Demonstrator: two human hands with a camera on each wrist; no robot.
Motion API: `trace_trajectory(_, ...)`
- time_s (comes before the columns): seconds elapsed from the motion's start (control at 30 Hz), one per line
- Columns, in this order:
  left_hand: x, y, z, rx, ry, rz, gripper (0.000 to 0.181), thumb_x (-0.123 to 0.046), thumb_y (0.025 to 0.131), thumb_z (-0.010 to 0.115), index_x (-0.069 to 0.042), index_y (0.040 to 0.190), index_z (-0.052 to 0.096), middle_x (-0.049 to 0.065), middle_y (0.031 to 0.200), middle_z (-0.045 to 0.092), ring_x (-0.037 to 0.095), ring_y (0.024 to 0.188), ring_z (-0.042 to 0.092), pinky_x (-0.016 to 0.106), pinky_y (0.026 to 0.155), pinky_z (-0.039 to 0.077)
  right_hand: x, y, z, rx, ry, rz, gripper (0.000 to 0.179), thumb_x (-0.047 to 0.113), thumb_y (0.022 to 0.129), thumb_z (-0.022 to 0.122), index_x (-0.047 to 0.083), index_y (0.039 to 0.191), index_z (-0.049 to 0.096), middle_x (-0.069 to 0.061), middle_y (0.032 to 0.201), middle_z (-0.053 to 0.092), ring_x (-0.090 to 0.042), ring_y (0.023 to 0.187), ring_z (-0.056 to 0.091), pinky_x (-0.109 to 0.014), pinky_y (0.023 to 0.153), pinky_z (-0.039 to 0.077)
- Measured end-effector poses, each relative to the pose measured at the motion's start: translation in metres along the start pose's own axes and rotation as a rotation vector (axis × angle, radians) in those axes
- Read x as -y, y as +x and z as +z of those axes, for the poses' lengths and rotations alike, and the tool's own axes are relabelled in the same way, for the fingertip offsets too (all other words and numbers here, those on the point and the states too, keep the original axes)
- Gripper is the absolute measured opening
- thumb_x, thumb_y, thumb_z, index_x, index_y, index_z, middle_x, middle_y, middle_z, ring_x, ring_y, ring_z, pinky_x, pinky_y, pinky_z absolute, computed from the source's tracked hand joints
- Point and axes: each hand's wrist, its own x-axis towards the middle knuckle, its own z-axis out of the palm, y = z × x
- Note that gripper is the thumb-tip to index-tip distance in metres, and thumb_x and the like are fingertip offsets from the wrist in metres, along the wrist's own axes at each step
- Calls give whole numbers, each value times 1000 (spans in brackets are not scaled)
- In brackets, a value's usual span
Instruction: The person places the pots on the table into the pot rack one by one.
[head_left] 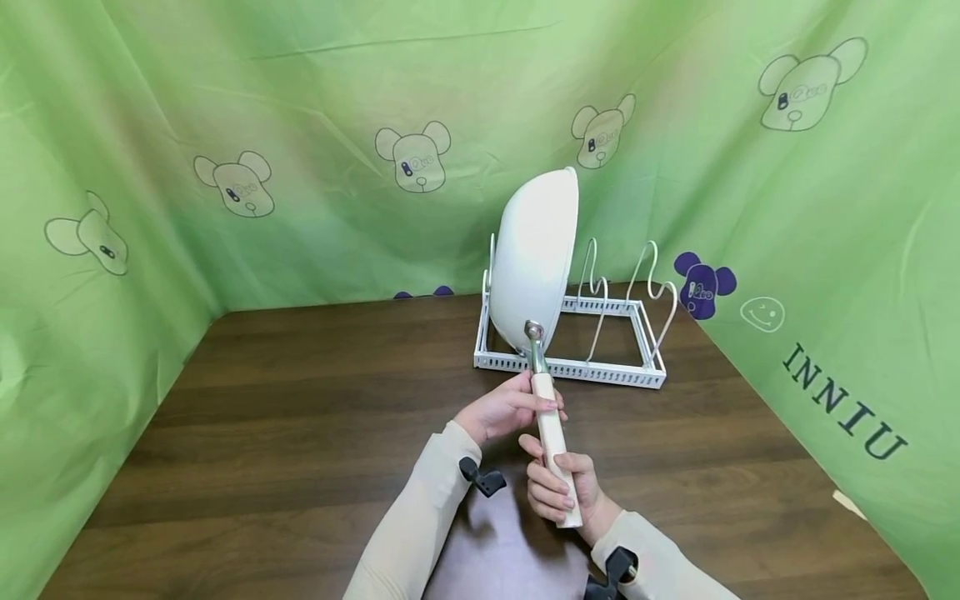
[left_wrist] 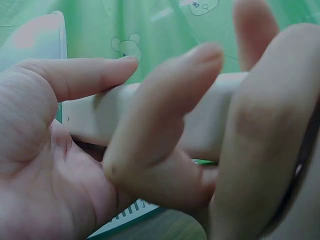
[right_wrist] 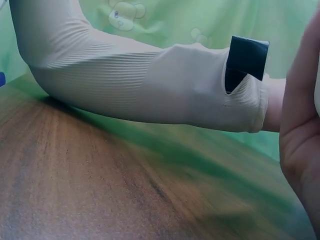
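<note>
A white wok-like pan (head_left: 536, 250) stands on its edge in a white metal rack (head_left: 600, 372), its rounded underside facing left. Its pale handle (head_left: 551, 425) slopes out toward me from a metal neck (head_left: 536, 346). My left hand (head_left: 510, 408) grips the handle near the neck, thumb laid across the top. Lower down, my right hand (head_left: 558, 487) wraps its fingers round the handle's end. In the left wrist view, the left thumb (left_wrist: 95, 75) lies along the handle (left_wrist: 90, 117), and bent fingers (left_wrist: 150, 115) of the right hand cover part of it.
White wire dividers (head_left: 600, 292) rise from the rack's right part. A brown wooden table (head_left: 300, 433) lies under everything. Green printed cloth (head_left: 315, 100) hangs round the back and sides. The left sleeve (right_wrist: 150, 85) crosses the right wrist view, with a black clip (right_wrist: 247, 57) on it.
</note>
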Motion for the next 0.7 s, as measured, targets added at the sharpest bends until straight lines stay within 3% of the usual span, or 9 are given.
trace_trajectory(0.07,-2,-1,-1,-6,5,-11,27,13,93,38,-9,106,44,1,92,63,15,89,67,27,84,53,0,-2,0,-44,-31,-16,19,23,98,51,16,112,40,5,58,31,-8,44,32,-22,38,26)
trace_trajectory(0.2,-5,-4,-4,-21,30,-34,26,9,95,41,-11,111,47,2,96,66,15,95,66,27,84,52,0,-7,1,-124,-81,-35,23,27,99,49,16,118,41,3,64,30,-10,53,35,-19,58,44)
trace_trajectory(0.33,-6,-7,-8,-30,60,-49,24,4,97,42,-11,116,48,4,102,65,14,97,66,28,85,52,-1,-10,1,-165,-91,-46,31,34,101,47,15,125,42,1,71,29,-12,63,39,-25,78,52)
trace_trajectory(0.57,-10,-15,-14,-94,57,-79,28,2,98,37,-6,124,43,-4,103,61,10,93,63,31,83,51,-4,-13,1,-223,-90,-77,49,50,102,41,15,136,44,1,78,32,-12,68,40,-26,80,51)
trace_trajectory(0.7,-11,-24,-21,-117,102,-90,38,-1,101,37,2,139,35,0,110,61,11,96,63,32,84,52,-5,-16,0,-275,-84,-85,54,56,102,36,15,137,45,3,86,42,-11,73,45,-27,80,50)
